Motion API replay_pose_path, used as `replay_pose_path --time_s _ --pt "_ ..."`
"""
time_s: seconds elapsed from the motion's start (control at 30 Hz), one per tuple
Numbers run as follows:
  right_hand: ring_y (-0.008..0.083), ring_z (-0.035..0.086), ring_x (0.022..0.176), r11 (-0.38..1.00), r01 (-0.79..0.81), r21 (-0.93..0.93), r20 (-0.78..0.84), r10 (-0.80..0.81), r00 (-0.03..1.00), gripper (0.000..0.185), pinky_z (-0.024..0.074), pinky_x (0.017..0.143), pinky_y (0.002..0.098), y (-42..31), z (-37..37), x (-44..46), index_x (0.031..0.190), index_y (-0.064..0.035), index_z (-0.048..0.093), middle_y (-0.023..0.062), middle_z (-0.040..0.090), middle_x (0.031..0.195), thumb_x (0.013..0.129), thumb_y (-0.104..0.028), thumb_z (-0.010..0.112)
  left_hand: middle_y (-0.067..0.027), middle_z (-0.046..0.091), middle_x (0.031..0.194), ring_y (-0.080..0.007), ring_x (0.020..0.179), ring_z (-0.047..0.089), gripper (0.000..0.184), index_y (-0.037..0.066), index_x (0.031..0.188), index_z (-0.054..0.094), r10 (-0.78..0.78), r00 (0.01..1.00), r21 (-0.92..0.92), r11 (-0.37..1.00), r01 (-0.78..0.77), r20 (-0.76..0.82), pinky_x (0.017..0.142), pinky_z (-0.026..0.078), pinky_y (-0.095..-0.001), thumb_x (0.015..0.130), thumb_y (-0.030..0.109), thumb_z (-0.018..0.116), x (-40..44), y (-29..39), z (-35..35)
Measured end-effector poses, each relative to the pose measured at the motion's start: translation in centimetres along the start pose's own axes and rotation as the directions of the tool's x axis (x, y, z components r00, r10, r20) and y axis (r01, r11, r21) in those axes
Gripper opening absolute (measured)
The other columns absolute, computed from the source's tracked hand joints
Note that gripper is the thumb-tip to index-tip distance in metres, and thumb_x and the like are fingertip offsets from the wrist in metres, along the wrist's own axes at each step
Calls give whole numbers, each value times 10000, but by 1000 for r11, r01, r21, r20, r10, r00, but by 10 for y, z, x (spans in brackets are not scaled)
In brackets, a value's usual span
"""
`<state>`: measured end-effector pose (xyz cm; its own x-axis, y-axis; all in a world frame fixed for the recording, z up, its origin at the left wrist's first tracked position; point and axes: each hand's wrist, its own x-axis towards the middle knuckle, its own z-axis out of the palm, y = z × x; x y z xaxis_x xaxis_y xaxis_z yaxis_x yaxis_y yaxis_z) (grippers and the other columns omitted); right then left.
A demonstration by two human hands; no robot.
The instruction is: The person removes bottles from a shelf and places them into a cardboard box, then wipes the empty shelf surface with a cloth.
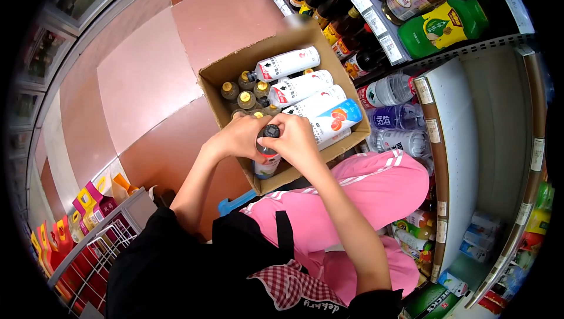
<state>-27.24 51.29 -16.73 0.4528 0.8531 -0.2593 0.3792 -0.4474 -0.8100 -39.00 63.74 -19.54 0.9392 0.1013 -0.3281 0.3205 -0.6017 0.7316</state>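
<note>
So, both hands are on one dark-capped bottle (267,167) down in the near corner of a cardboard box (258,54). Left hand (236,137)'s curled around its side, right hand (296,137)'s got fingers closed in at the cap (271,131). White bottles (294,63) lie alongside, yellow-capped bottles (247,99) stand beyond the left hand.

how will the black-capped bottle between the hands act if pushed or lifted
The black-capped bottle would probably roll if laid down, given its round body. It may tip when nudged, being taller than wide, though the cardboard box could steady it. Its smooth-looking label might feel slightly slippery.
</note>
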Motion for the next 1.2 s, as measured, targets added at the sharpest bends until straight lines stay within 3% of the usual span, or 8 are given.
replay_pose_path --time_s 0.17,0.27,0.3,0.4,0.43,0.7,0.9,1.2 --pt "328 688 723 996 -81 25 -5 81 997 211 538 690 401 0 25 24 753 5 703 201 674 709 604 -131 764 -165 692 978 -341 1001 623 832 35 1231 584 -220 975 115 969 220 -11 961 380 -457 535 403 852 0 -19 1" --pt "341 687 738 999 1 -54 -48 -4 999 188 541 689 415 7 44 44 751 -5 713 206 669 695 616 -130 752 -162 682 1048 -342 1143 554 926 53 1335 528 -261 961 288 917 276 -92 1058 304 -553 540 381 871 -7 -22 -6" --pt "357 684 757 997 -30 -70 -48 27 998 195 547 703 426 4 48 49 774 -10 716 208 677 732 635 -138 763 -160 639 1187 -375 1248 473 906 23 1349 512 -351 933 320 878 355 -72 1131 188 -617 583 357 864 -7 -20 -10" --pt "369 680 757 984 19 -176 -212 -56 976 341 547 705 423 17 77 65 904 -17 731 204 689 775 649 -236 794 -153 540 1342 -389 1335 398 866 25 1384 476 -292 901 329 858 395 -321 1142 141 -642 635 265 837 -14 -19 -9" --pt "361 686 810 981 -64 -183 -121 42 992 349 553 736 435 17 80 70 925 -35 737 207 693 820 653 -245 802 -150 507 1393 -393 1364 373 854 25 1395 463 -263 878 331 852 406 -399 1146 125 -651 652 235 828 -16 -20 -9" --pt "330 702 795 951 -149 -270 -174 104 979 90 563 684 430 17 124 97 746 -50 715 166 706 818 719 -136 711 -118 511 1403 -372 1373 363 679 78 1390 478 -264 868 428 786 447 -420 1134 46 -683 737 67 665 -13 -28 -4" --pt "318 702 810 968 -154 -198 -174 120 978 110 560 683 417 29 126 102 773 -44 717 166 704 834 779 -135 655 -155 505 1407 -414 1366 366 652 26 1373 488 -328 887 370 819 439 -326 1137 37 -681 771 130 716 -8 -24 -3" --pt "335 686 848 990 -22 -137 -222 -9 975 225 552 738 427 25 78 65 824 -13 712 169 681 904 701 -196 757 -142 516 1406 -378 1367 382 706 29 1379 495 -307 879 423 786 450 -364 1150 12 -651 768 261 763 -5 -22 -1"
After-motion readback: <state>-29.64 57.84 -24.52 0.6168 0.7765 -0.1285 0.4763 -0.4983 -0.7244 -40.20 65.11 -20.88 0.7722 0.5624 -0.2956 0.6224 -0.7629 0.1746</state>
